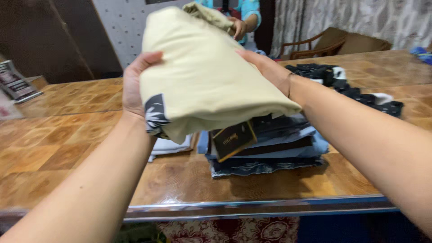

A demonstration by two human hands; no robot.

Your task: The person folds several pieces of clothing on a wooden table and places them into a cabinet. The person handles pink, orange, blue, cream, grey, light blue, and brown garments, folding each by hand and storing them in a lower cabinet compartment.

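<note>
Orientation: the folded cream cloth (202, 76) runs long-ways away from the person, near end low over the table, far end tipped up toward the other side. Kind of slanted, not flat.
Where it is: up in the air between both hands, just above the stack of folded clothes (265, 148), not resting on it.
Left hand (135, 85): flat against the left side of the bundle, fingers curled over its upper edge, gripping it.
Right hand (265, 67): pressed on the right side, palm on the fabric, clamping it from that side.
Looks: plain pale cream, thick soft fold, with a dark leaf-print patch (155, 117) peeking out at the near left corner. A black tag with gold trim (234, 139) hangs under the near edge.
Far end: another person's hand (238, 28) is at the top tip of the cloth.
Around: glossy wooden table (67, 135), a black patterned garment (351, 87) lying off to the right, wooden armchair (333, 42) behind, white folded cloth (173, 146) left of the stack.
In the way: the bundle hides most of the stack's top.
</note>
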